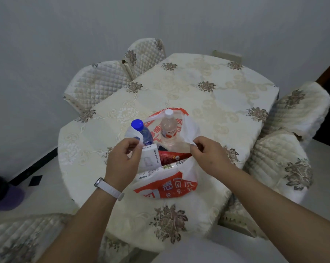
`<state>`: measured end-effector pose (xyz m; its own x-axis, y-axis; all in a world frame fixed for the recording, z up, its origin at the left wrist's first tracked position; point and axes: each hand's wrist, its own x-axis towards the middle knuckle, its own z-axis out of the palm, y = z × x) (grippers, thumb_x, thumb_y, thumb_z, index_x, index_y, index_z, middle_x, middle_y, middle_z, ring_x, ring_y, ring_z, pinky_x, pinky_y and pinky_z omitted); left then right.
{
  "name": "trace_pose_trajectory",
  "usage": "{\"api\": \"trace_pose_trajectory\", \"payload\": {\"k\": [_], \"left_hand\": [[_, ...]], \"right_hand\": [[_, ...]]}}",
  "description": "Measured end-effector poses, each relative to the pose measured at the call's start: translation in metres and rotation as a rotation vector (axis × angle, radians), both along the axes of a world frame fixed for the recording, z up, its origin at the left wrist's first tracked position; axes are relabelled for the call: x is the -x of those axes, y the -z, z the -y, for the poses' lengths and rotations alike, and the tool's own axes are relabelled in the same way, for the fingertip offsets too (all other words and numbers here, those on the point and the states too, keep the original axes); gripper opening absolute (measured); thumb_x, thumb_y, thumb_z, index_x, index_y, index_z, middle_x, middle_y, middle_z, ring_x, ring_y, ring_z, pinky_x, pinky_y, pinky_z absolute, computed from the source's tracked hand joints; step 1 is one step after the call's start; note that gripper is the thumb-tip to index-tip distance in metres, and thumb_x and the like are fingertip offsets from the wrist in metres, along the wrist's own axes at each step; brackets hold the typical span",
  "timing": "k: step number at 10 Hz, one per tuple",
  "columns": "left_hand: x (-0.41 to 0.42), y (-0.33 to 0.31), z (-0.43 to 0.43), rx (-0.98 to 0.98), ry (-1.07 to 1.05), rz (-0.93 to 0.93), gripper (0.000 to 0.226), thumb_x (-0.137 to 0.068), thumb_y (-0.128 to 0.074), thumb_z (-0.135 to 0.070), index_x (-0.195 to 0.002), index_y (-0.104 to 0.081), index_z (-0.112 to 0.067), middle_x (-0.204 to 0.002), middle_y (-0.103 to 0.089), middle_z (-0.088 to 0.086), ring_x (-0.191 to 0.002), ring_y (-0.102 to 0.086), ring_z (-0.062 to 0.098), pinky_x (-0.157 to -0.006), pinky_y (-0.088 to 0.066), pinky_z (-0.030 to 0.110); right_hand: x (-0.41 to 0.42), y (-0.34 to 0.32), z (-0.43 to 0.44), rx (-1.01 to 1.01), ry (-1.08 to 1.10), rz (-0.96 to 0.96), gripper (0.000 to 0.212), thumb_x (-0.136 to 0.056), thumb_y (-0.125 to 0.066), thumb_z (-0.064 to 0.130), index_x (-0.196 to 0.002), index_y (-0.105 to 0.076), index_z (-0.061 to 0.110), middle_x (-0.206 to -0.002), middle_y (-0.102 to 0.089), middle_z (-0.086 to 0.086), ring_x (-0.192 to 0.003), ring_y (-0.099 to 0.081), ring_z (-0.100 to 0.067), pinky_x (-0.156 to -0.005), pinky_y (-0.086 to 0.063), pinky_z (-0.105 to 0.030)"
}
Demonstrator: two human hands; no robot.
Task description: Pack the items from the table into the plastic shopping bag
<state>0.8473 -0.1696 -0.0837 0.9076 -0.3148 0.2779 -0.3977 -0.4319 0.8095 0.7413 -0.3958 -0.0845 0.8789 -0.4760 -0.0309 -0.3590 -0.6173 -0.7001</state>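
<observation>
A white and red plastic shopping bag (166,186) stands open on the table (198,88). Inside it stand a blue-capped water bottle (141,131) and a white-capped clear bottle (168,128). A white box (149,157) and a red packet (171,157) lie between them. My left hand (125,158) pinches the bag's left handle near the blue cap. Over on the other side, my right hand (207,152) pinches the right handle (189,130). Both handles are pulled up and apart.
The table wears a cream cloth with brown flower prints. Quilted covered chairs stand at the back left (97,82), at the right (285,145) and at the near left (17,242). A dark purple bin (2,194) sits on the floor at the left.
</observation>
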Motion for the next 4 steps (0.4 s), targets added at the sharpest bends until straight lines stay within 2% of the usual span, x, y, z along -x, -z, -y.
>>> {"api": "trace_pose_trajectory", "payload": {"k": [1, 2, 3, 4], "left_hand": [[0.0, 0.004, -0.011, -0.096, -0.02, 0.101, 0.021, -0.091, -0.064, -0.018, -0.112, -0.065, -0.013, -0.104, -0.066, -0.002, -0.095, -0.06, 0.014, -0.086, -0.053, 0.039], [-0.001, 0.008, -0.023, -0.279, 0.023, 0.341, 0.041, -0.091, -0.057, -0.029, -0.122, -0.06, -0.003, -0.116, -0.066, 0.014, -0.104, -0.062, 0.028, -0.091, -0.051, 0.042], [0.0, 0.011, -0.029, -0.331, 0.056, 0.475, 0.047, -0.09, -0.052, -0.033, -0.122, -0.061, 0.001, -0.12, -0.064, 0.02, -0.109, -0.061, 0.034, -0.093, -0.05, 0.045], [0.001, 0.015, -0.025, -0.351, 0.154, 0.573, 0.042, -0.09, -0.056, -0.03, -0.119, -0.063, -0.001, -0.122, -0.063, 0.019, -0.111, -0.06, 0.034, -0.093, -0.051, 0.046]], "right_hand": [[0.007, -0.002, -0.001, 0.115, 0.013, 0.019, 0.024, -0.093, -0.053, 0.04, -0.084, -0.058, 0.018, -0.077, -0.058, 0.002, -0.069, -0.053, -0.015, -0.058, -0.041, -0.032], [0.018, -0.004, 0.0, 0.126, 0.033, 0.044, 0.034, -0.091, -0.053, 0.047, -0.113, -0.06, 0.023, -0.098, -0.058, 0.011, -0.085, -0.056, -0.008, -0.073, -0.05, -0.033], [0.03, -0.01, -0.004, 0.182, 0.058, 0.05, 0.051, -0.088, -0.049, 0.054, -0.125, -0.058, 0.02, -0.112, -0.058, 0.009, -0.098, -0.056, -0.009, -0.084, -0.052, -0.039], [0.042, -0.009, -0.007, 0.332, 0.067, 0.041, 0.046, -0.092, -0.051, 0.048, -0.127, -0.058, 0.019, -0.123, -0.059, 0.004, -0.111, -0.055, -0.015, -0.088, -0.046, -0.033]]}}
